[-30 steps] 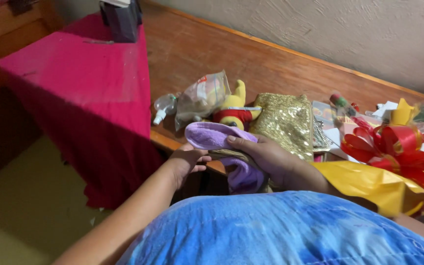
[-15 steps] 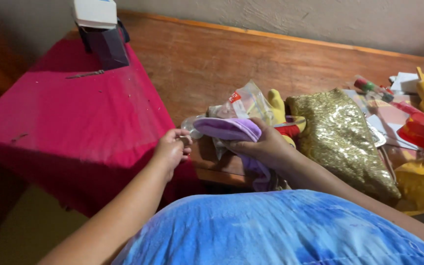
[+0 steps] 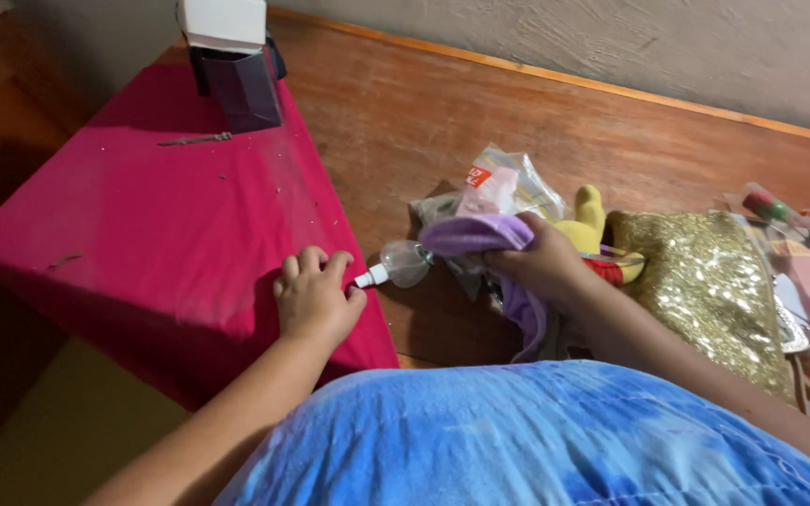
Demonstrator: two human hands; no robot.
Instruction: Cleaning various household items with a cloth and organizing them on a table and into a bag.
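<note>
**Right hand grips purple cloth; left hand rests on pink cover**

The right hand [image 3: 541, 262] has its grip closed around a purple cloth [image 3: 480, 232], which drapes over the fingers and hangs down by the front edge of the wooden surface [image 3: 480, 112]. The left hand [image 3: 313, 298] lies loosely curled on the pink cloth cover [image 3: 161, 215], holding nothing as far as the view shows. Between the hands lies a small clear bottle [image 3: 403, 263] with a white tip. Just behind the cloth sit a crumpled plastic bag [image 3: 499, 183], a yellow plush toy [image 3: 591, 225] and a gold sequined pouch [image 3: 705, 281].
</note>
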